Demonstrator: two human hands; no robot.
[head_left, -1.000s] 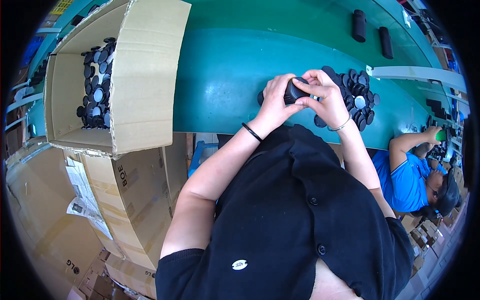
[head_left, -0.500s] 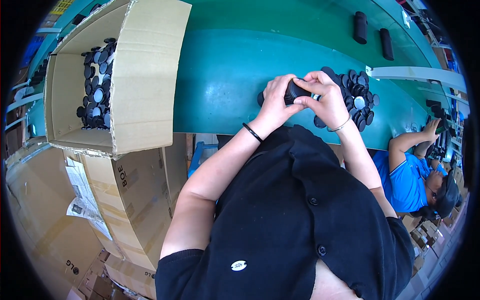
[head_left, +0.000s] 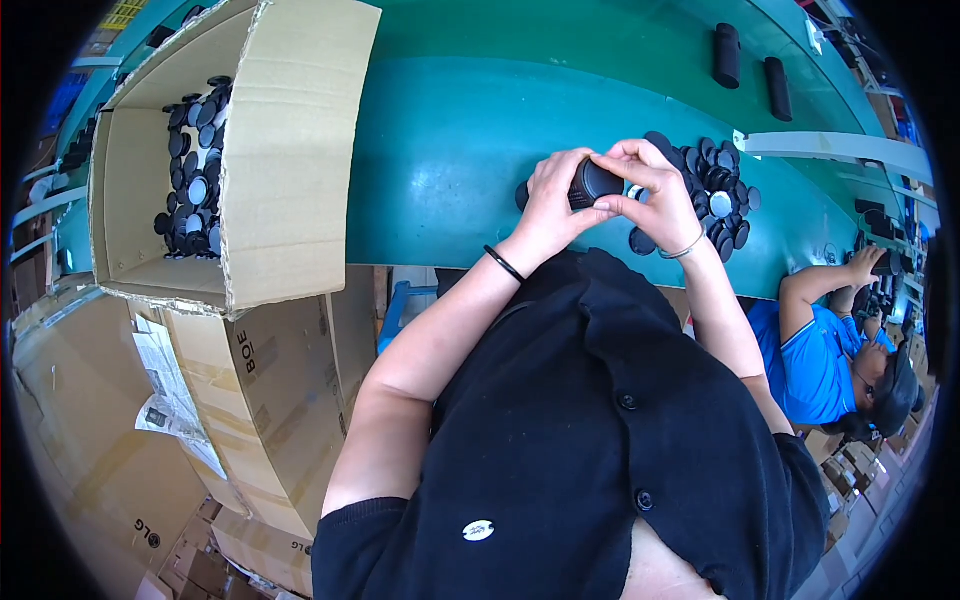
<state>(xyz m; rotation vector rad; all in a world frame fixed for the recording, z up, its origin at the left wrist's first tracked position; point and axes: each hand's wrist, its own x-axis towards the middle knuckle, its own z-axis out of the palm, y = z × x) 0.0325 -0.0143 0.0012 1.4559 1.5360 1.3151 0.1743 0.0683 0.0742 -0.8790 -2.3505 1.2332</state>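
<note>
The left hand [head_left: 551, 196] is curled closely round a short black cylinder [head_left: 600, 183], its fingers wrapping the side; the right hand [head_left: 657, 196] pinches the cylinder's round end with thumb and forefinger set apart across the rim, its other fingers bent; the cylinder thus sits between the two sets of fingers, just above the teal worktop [head_left: 440, 180]; right of the right fingers spreads a heap of black round discs [head_left: 716, 172], a pale disc [head_left: 720, 205] among them; well left of the left fingers stands an open cardboard box [head_left: 295, 150] with more discs [head_left: 185, 195] inside; beyond the right fingers, toward the worktop's far side, are two black tubes [head_left: 727, 55]
</note>
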